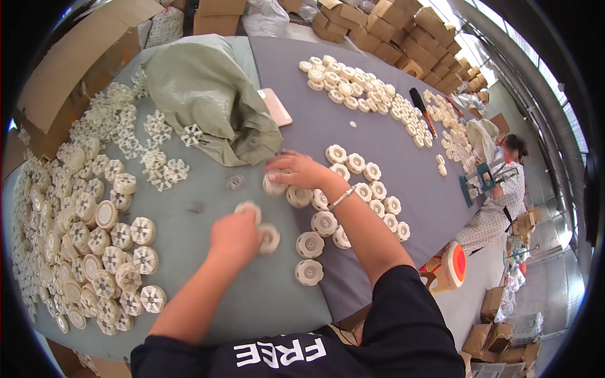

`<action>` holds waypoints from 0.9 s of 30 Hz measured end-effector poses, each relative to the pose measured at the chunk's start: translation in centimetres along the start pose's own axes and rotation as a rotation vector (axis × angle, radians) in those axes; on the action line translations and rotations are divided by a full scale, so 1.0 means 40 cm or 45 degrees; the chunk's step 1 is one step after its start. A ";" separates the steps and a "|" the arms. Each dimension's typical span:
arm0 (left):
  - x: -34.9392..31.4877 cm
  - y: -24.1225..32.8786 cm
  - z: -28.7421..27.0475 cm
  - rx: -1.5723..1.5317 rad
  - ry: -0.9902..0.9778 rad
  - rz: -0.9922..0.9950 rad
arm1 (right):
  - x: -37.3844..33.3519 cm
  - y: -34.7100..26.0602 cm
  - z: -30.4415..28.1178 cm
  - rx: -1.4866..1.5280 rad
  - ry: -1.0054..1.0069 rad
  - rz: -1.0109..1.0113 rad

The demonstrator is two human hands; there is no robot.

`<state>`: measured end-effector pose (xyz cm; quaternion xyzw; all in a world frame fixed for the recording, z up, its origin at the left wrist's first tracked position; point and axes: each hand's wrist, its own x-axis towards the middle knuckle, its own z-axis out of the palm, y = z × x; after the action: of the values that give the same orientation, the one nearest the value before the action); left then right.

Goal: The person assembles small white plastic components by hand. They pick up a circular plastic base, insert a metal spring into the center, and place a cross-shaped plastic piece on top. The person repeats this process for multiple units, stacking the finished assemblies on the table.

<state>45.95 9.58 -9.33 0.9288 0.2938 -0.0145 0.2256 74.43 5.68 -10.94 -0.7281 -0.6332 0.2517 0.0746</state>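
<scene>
My left hand [232, 238] is closed over the green-grey table cover, with a cream round plastic part [270, 239] at its fingers. A second round part [249, 209] shows blurred by its knuckles. Farther right, my right hand [297, 170] grips a cream round cap [275, 185] with bent fingers. Beside that hand lies another round cap [299, 196]. Several scalloped cream caps [324, 223] stand in rows under and beyond my right forearm. Coiled wire springs [234, 183] lie between my hands and a green woven sack [208, 94].
Slotted round pieces [128, 276] heap along the left side, with white star-shaped parts [156, 126] behind them. A pink phone-like slab [275, 107] lies by the sack. More caps [353, 85] spread at the back. A co-worker [504, 189] sits at right by a green device [479, 183].
</scene>
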 end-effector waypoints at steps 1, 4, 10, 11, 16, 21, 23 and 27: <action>-0.070 -0.020 -0.018 0.007 -0.035 0.014 | 0.020 -0.008 -0.016 -0.030 0.089 0.101; -0.227 -0.096 -0.039 -0.145 0.047 -0.074 | 0.143 -0.014 -0.107 -0.083 0.361 0.403; -0.321 -0.188 0.064 -0.908 0.443 0.111 | 0.410 0.184 -0.131 -0.655 0.726 -0.299; -0.330 -0.191 0.087 -1.036 0.472 0.124 | 0.427 0.203 -0.128 -0.601 0.624 0.051; -0.324 -0.257 0.085 -1.017 0.574 0.015 | 0.457 -0.053 -0.071 -0.645 0.288 0.038; -0.313 -0.235 0.030 -0.682 0.415 0.053 | 0.269 -0.093 -0.016 -0.622 0.168 -0.008; -0.327 -0.256 0.016 -0.721 0.228 0.055 | 0.205 -0.131 0.022 -0.556 0.287 0.101; -0.354 -0.286 -0.022 -0.782 -0.010 0.045 | 0.084 -0.304 0.055 -0.459 0.437 0.186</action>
<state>27.85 10.62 -10.98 0.8220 0.2673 0.0755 0.4972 62.91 10.71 -8.55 -0.8054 -0.5917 0.0123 0.0318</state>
